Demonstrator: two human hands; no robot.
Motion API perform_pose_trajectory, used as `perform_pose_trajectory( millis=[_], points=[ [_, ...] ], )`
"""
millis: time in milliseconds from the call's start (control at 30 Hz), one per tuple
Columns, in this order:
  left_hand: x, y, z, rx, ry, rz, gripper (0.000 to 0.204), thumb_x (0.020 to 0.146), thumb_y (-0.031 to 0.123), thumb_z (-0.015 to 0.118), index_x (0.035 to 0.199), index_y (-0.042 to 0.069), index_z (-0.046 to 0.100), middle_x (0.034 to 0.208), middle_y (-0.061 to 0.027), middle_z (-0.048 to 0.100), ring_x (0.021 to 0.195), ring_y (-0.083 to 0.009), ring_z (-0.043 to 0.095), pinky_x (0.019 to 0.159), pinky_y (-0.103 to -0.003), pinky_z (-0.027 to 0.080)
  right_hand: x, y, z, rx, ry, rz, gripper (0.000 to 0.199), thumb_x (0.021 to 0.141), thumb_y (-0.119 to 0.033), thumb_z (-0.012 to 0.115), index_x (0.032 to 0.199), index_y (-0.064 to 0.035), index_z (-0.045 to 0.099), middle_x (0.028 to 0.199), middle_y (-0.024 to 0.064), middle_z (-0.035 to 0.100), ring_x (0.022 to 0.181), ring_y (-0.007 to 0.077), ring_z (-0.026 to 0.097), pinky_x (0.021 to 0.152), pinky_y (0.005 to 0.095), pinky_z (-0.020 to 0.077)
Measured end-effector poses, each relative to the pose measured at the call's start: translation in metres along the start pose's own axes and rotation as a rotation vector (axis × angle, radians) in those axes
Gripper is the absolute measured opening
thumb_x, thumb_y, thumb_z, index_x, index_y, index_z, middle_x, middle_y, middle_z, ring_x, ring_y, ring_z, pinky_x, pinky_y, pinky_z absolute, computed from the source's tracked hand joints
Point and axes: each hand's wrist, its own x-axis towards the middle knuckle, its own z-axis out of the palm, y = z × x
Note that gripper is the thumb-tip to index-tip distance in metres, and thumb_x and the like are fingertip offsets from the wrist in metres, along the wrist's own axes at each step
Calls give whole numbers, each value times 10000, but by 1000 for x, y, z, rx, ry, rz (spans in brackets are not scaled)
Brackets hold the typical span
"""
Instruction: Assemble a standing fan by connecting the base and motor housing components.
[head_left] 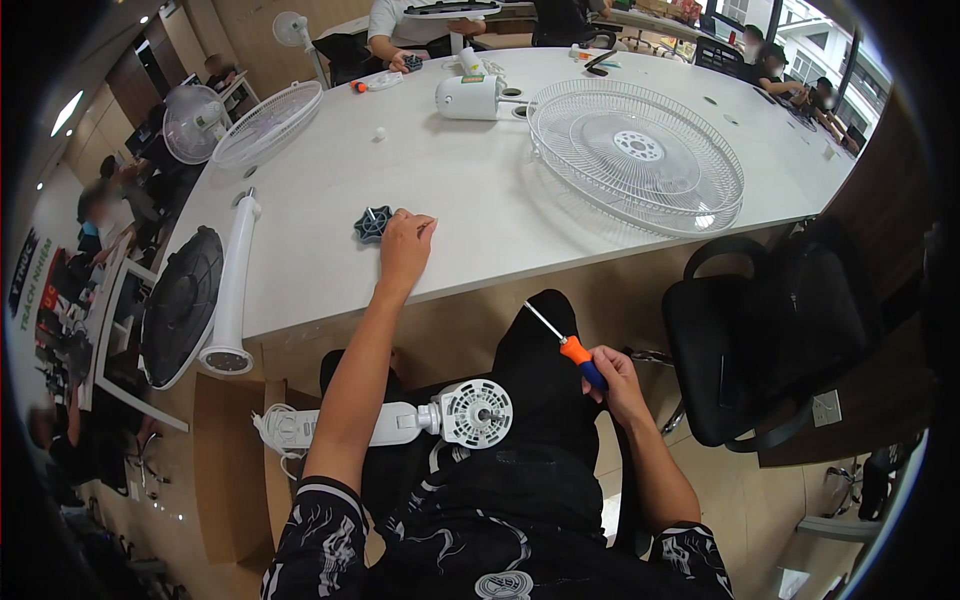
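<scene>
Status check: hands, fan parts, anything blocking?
Left hand on table, touching dark fan nut. Right hand grips orange-handled screwdriver. Fan motor head on lap. Nothing blocking.

Long white table point(480, 210), black office chair point(770, 330), tan tiled floor point(740, 520).

The screwdriver point(572, 349) in the right hand point(618, 385) had an orange and blue handle and a silvery shaft. The small knob point(372, 223) by the left hand point(404, 245) was dark blue. The fan motor unit point(400, 420) on the lap was white, as were the tabletop point(470, 190) and the wire fan grille point(637, 152). The sleeves point(320, 535) bore a black-and-white swirling print. The office chair point(770, 330) was black.
</scene>
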Motion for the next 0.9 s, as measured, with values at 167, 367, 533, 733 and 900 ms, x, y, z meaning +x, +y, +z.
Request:
perform_pose_trajectory(
  millis=[167,367,533,733,900],
  points=[
    [1,1,-3,23,153,147,135,860,148,719,928,32,730,870,-135,636,807,-308,606,729,-393,488,2,-2,5,6,-11,-3,339,1041,-332,507,887,-53,620,628,31,615,465,52,472,445,193,344],
    [-26,47,-20,-729,106,-346,113,897,94,711,925,-14,692,972,-126,709,738,-147,604,654,-280,478,-2,5,10,46,-47,-13,305,1045,-322,501,986,-49,623,652,37,620,473,60,476,449,196,345],
    [-74,85,-32,-1550,-48,-641,215,937,50,651,1135,-32,636,1050,-128,690,792,-133,612,698,-237,482,1,1,45,55,-46,-54,282,1044,-306,513,991,-51,620,670,41,624,491,60,491,454,197,361],
    [-114,109,-30,-1823,-39,-773,352,963,47,618,1311,3,588,1103,-73,676,991,-143,643,932,-285,526,3,9,60,45,-53,-96,288,1045,-309,508,1016,-42,612,673,45,623,515,70,534,453,200,385],
    [-130,102,-21,-1874,-95,-681,293,958,35,622,1249,4,630,1121,-98,684,1053,-177,648,975,-307,526,-1,15,62,70,-41,-79,266,1030,-296,545,1021,-42,623,674,34,635,508,55,526,454,194,381]
  ],
)
